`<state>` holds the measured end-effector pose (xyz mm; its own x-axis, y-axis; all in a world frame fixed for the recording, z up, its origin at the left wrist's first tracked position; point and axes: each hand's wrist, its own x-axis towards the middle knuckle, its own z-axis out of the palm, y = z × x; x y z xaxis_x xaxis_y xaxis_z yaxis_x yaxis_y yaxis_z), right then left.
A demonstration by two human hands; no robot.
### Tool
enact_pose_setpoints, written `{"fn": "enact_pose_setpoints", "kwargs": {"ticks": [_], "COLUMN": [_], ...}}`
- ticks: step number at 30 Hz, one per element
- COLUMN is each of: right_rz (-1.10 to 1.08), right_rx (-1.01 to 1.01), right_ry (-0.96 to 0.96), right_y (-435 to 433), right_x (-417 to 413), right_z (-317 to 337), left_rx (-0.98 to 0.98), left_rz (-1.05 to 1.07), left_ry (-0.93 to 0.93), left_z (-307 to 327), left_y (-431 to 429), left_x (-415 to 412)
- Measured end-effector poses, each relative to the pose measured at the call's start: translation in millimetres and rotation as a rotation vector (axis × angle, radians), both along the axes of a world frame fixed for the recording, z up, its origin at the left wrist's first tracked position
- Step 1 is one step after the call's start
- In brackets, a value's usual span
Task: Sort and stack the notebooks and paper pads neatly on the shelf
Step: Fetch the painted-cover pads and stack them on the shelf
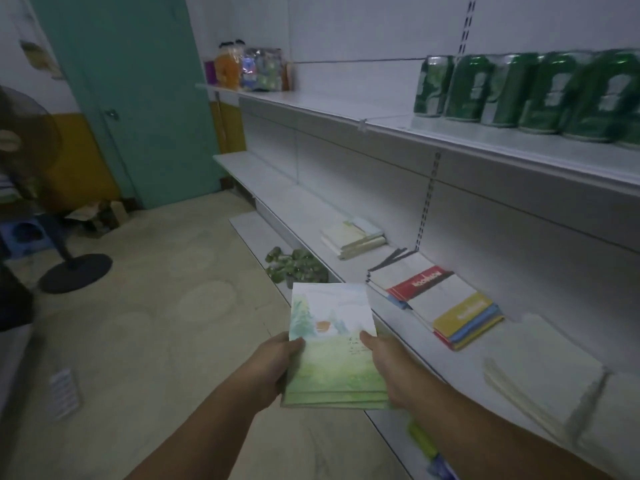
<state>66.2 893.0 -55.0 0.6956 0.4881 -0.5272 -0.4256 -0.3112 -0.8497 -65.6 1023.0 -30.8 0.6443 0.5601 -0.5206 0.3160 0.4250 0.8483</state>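
Note:
Both hands hold a small stack of green landscape-cover notebooks in front of the shelf. My left hand grips the stack's left edge, thumb on the cover. My right hand grips its right edge the same way. On the shelf lie a pale stack of notebooks, a spread of spiral pads with red, yellow and blue covers, and a stack of cream paper pads at the right.
Green cans line the upper shelf, with bottles and packets at its far end. More green cans lie on the lowest shelf. A standing fan and a blue stool occupy the floor left, beside a teal door.

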Motion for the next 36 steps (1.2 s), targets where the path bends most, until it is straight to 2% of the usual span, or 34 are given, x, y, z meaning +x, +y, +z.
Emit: {"fn": "enact_pose_setpoints", "kwargs": {"ticks": [4, 7, 12, 20, 24, 28, 31, 33, 36], "right_rz": [-0.119, -0.262, -0.417, -0.519, -0.567, -0.667, -0.740, -0.783, -0.661], "right_rx": [0.008, 0.029, 0.071, -0.024, -0.093, -0.155, -0.257, -0.398, -0.726], "right_ry": [-0.009, 0.006, 0.035, 0.135, 0.038, -0.088, -0.247, -0.374, -0.410], "right_y": [59.4, 87.1, 139.9, 268.7, 316.7, 351.8, 375.0, 382.2, 387.7], "right_x": [22.4, 48.3, 105.5, 205.0, 250.8, 313.0, 362.7, 388.6, 401.0], "right_z": [9.9, 7.7, -15.3, -75.6, -72.0, -78.7, -92.1, -101.8, -120.3], "left_rx": [-0.055, 0.011, 0.073, 0.228, 0.204, 0.244, 0.385, 0.596, 0.826], "left_rz": [-0.181, -0.267, -0.352, -0.371, -0.398, -0.568, -0.707, -0.851, -1.098], "left_ry": [0.057, 0.084, 0.128, 0.146, 0.133, 0.053, -0.052, -0.076, -0.090], "left_z": [4.2, 6.4, -18.7, -65.0, -76.5, -91.7, -106.2, -125.8, -149.8], "left_y": [80.5, 120.2, 171.7, 295.3, 346.3, 392.5, 419.2, 429.5, 440.5], "left_x": [38.8, 89.7, 169.1, 274.5, 330.5, 414.4, 483.3, 523.6, 549.5]}}
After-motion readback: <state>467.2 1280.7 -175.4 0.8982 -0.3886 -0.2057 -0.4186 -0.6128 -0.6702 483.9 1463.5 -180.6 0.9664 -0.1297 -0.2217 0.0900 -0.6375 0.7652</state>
